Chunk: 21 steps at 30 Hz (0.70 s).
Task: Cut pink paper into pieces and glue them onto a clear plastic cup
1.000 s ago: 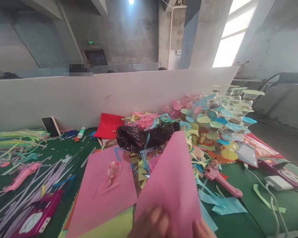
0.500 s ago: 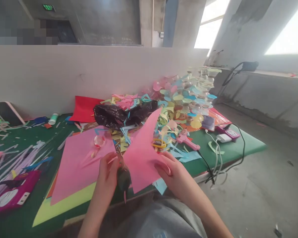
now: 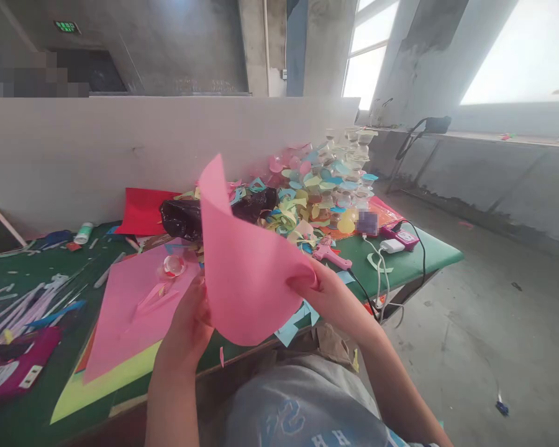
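A curled sheet of pink paper (image 3: pixel 251 279) stands up in front of me, its upper left corner pointing upward. My right hand (image 3: pixel 323 292) pinches its right edge, where the paper bends over into a fold. At the sheet's left edge is my left hand (image 3: pixel 184 326), its fingers curled. The fingertips lie behind the paper, so what they hold is hidden. Below the sheet, a small pink scrap (image 3: pixel 222 356) shows near the table's front edge. Left of my hands lies a flat pink sheet (image 3: pixel 116 310) over a yellow-green one (image 3: pixel 97 391), with a roll of tape (image 3: pixel 174 266) on top.
Paper cuttings and a black plastic bag (image 3: pixel 181 217) lie behind the sheet. A pink glue gun (image 3: pixel 330 253) and white cables (image 3: pixel 384 279) are to the right. Stacked clear cups (image 3: pixel 345 167) with coloured paper stand at the back. A magenta box (image 3: pixel 23 366) lies at left.
The pink sheet has turned and risen to the left, now curling in front of my left fingers. The dark shape beside my left hand is out of sight. My view has swung right.
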Tool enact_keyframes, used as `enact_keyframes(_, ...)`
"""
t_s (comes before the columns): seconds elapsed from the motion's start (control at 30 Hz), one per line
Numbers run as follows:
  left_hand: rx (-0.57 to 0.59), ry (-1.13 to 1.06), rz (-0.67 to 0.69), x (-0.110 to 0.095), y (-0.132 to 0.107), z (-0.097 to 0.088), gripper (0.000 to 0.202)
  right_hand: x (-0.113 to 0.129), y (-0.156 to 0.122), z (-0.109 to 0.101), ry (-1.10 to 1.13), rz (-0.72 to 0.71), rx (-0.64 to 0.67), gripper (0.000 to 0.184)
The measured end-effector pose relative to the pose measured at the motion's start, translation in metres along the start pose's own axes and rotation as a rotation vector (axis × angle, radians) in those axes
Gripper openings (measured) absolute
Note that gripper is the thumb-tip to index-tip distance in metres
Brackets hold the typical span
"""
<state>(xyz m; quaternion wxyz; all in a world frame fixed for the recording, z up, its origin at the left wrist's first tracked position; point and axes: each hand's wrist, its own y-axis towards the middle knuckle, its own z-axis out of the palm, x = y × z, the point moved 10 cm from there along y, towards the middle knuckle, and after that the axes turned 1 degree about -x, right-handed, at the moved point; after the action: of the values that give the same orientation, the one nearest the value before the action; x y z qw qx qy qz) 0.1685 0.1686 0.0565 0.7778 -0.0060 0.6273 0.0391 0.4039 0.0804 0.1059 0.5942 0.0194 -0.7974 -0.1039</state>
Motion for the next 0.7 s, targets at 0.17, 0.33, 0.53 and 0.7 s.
enact_keyframes(0.17,-0.225,-0.212,-0.084,0.036,-0.002,-0.036,0.060,-0.052,0.012,-0.009,-0.028,0.180,-0.056,0.052)
enact_keyframes(0.33,-0.532,0.123,0.194,0.021,-0.012,-0.065,0.043,-0.078,0.023,-0.003,-0.032,0.139,-0.071,0.057)
enact_keyframes(0.53,-0.459,0.448,0.331,0.015,-0.005,-0.057,0.052,-0.042,0.014,0.027,-0.586,-0.261,0.071,0.079)
enact_keyframes(0.7,-0.378,0.435,0.252,0.030,0.002,-0.050,0.065,-0.052,-0.004,0.080,-0.749,-0.258,0.376,0.081)
